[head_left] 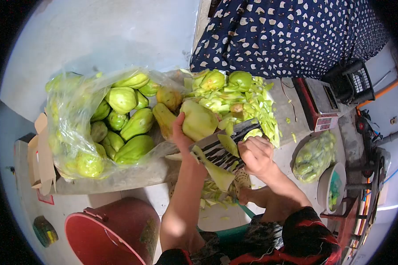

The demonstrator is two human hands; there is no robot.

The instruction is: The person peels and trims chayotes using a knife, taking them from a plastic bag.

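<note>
My left hand (181, 134) grips a peeled, pale green papaya (200, 121) from its near side, above the table edge. In my right hand (256, 154) is a broad knife (212, 150), its handle hidden by my fingers. The wide blade looks dark with pale streaks and lies just under the papaya. One slice of peel (228, 145) rests on the blade, and a long strip of peel (216, 173) hangs below it. Beyond my hands, cut pieces and peelings (252, 106) are heaped on the table.
To the left, a clear plastic bag (66, 128) holds several whole green papayas (135, 149). A red bucket (106, 229) stands on the floor. Rightward are a scale (316, 104), a black basket (351, 81), a filled bag (315, 157) and a white basin (331, 187). Peelings lie by my feet.
</note>
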